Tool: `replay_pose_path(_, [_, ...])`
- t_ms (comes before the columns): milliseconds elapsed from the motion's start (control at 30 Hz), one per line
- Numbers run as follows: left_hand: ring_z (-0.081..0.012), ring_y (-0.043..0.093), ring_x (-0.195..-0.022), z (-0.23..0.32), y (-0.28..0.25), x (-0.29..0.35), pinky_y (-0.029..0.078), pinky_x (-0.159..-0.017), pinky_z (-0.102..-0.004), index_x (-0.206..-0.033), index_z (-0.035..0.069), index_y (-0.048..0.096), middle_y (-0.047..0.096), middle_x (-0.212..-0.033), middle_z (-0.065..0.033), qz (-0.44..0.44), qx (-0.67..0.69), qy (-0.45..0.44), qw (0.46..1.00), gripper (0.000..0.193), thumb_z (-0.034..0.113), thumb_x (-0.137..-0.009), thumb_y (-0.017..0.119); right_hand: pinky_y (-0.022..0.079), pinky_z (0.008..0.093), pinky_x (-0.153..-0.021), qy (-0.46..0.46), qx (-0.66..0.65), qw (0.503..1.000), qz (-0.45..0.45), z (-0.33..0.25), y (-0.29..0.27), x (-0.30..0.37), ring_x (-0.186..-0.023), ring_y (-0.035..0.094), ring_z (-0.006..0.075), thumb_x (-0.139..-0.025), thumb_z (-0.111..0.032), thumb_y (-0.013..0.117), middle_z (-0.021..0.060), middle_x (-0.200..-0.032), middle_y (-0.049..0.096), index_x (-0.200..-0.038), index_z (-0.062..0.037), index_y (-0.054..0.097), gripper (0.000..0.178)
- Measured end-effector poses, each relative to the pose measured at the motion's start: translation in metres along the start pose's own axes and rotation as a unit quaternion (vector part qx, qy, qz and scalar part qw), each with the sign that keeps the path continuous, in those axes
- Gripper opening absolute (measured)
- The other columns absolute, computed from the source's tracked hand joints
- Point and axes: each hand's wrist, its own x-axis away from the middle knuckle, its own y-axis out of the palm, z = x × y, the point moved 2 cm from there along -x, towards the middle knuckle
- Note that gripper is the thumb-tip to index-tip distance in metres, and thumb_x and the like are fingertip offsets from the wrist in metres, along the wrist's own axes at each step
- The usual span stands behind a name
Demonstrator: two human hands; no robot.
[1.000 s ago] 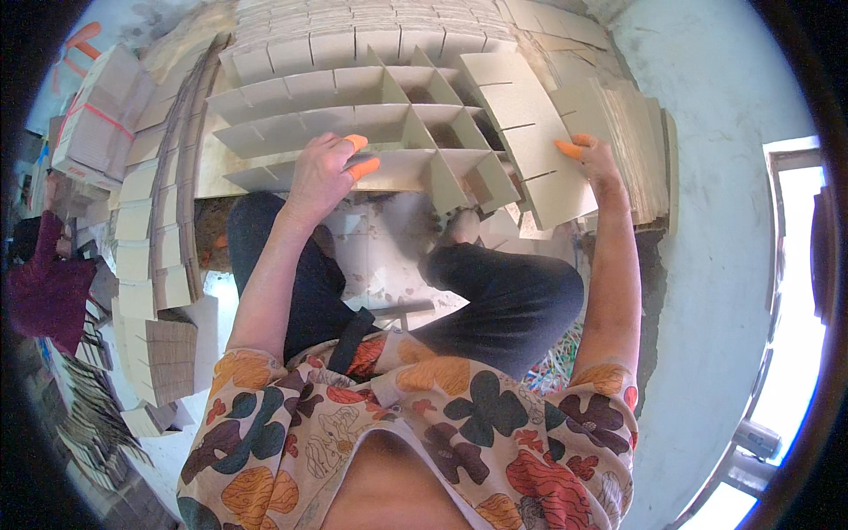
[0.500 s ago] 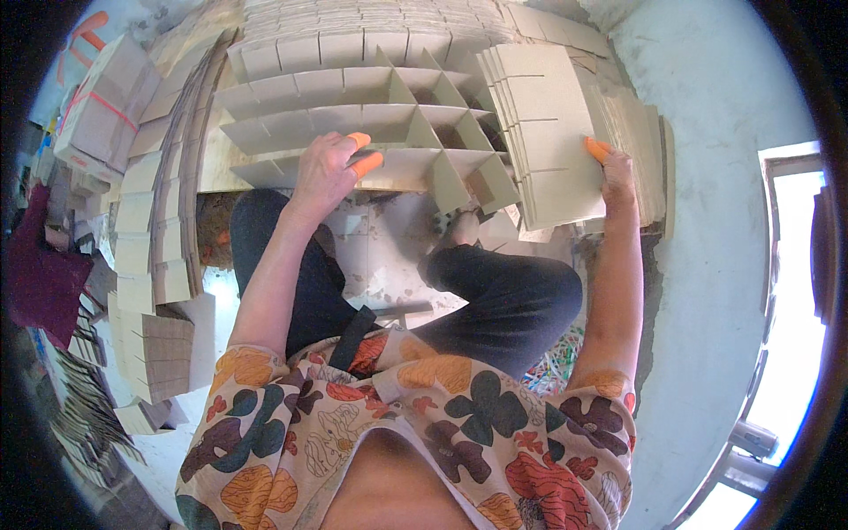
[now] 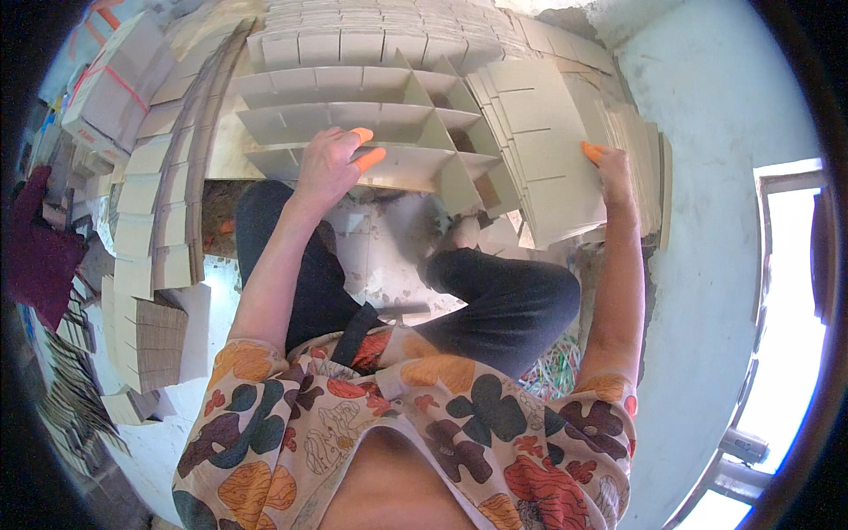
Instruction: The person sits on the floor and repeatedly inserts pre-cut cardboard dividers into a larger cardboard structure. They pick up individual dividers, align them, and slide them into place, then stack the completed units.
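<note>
My left hand (image 3: 334, 168) hovers over the near strip of a cardboard divider grid (image 3: 353, 117). Its fingers are curled, with thumb and forefinger apart and orange covers on their tips; no held item shows between them. On the right, my right hand (image 3: 608, 170) grips the right edge of slotted cardboard sheets (image 3: 543, 132), an orange cover on one fingertip. These sheets are fanned and overlap at their left side. The grid has long upright strips, with cross strips fitted only at its right end. The undersides of the sheets and some right fingers are hidden.
Slotted cardboard is piled behind the grid (image 3: 353, 44) and in a long row at left (image 3: 141, 190). A taped carton (image 3: 115, 88) stands far left. My bent legs (image 3: 503, 283) are below the work surface; a pale wall (image 3: 707, 115) rises at right.
The grid and surroundings have shifted slightly right in view, while my left hand stays at nearly the same spot. The sheets at my right hand have tilted and slid slightly toward me.
</note>
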Motion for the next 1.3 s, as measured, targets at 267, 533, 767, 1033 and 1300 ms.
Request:
replay_pose_path(267, [-0.0285, 0.059, -0.075, -0.019, -0.016, 0.008, 0.047, -0.069, -0.0395, -0.092, 0.002, 0.065, 0.062, -0.073, -0.0116, 0.071, -0.015, 0.012, 0.997, 0.032, 0.024, -0.071, 0.073, 0.046, 0.0283, -0.064, -0.086, -0.059, 0.984, 0.143, -0.062, -0.034, 0.016, -0.067, 0.053, 0.0102, -0.079, -0.021, 0.069, 0.0019, -0.075, 0.062, -0.093, 0.0020, 0.069, 0.027])
replay_pose_path(533, [-0.0272, 0.058, -0.074, -0.026, -0.001, 0.007, 0.046, -0.067, -0.0389, -0.086, 0.005, 0.065, 0.063, -0.074, -0.0090, 0.002, -0.027, 0.060, 0.998, 0.021, 0.019, -0.072, 0.071, 0.049, 0.0311, -0.064, -0.247, 0.151, 0.951, 0.113, -0.135, 0.029, 0.046, -0.071, 0.063, 0.0186, -0.082, -0.018, 0.067, 0.0176, -0.088, 0.066, -0.100, 0.0006, 0.064, 0.026])
replay_pose_path(767, [-0.0307, 0.056, -0.072, -0.035, 0.007, 0.014, 0.045, -0.066, -0.0414, -0.075, 0.005, 0.061, 0.060, -0.069, -0.0114, 0.001, 0.011, 0.048, 0.999, 0.011, 0.013, -0.071, 0.068, 0.047, 0.0264, -0.056, -0.369, 0.187, 0.910, 0.016, -0.174, 0.124, 0.088, -0.063, 0.057, 0.0118, -0.082, -0.010, 0.066, 0.0145, -0.075, 0.064, -0.119, -0.0008, 0.057, 0.040])
replay_pose_path(1033, [-0.0319, 0.056, -0.072, -0.032, 0.007, 0.011, 0.045, -0.065, -0.0420, -0.077, 0.006, 0.061, 0.058, -0.069, -0.0121, 0.009, -0.004, 0.055, 0.998, 0.011, 0.012, -0.072, 0.068, 0.048, 0.0407, -0.058, -0.404, 0.130, 0.905, -0.034, -0.168, 0.179, 0.082, -0.068, 0.062, 0.0392, -0.078, -0.003, 0.064, 0.0281, -0.072, 0.058, -0.111, 0.0051, 0.058, 0.035])
replay_pose_path(1300, [-0.0341, 0.056, -0.070, -0.045, 0.016, 0.007, 0.045, -0.061, -0.0432, -0.076, 0.006, 0.062, 0.055, -0.065, -0.0152, 0.008, 0.016, 0.041, 0.999, 0.009, 0.010, -0.071, 0.067, 0.048, 0.0432, -0.064, -0.451, 0.134, 0.876, -0.105, -0.182, 0.191, 0.075, -0.075, 0.060, 0.0423, -0.077, -0.001, 0.062, 0.0289, -0.078, 0.058, -0.105, 0.0060, 0.058, 0.029])
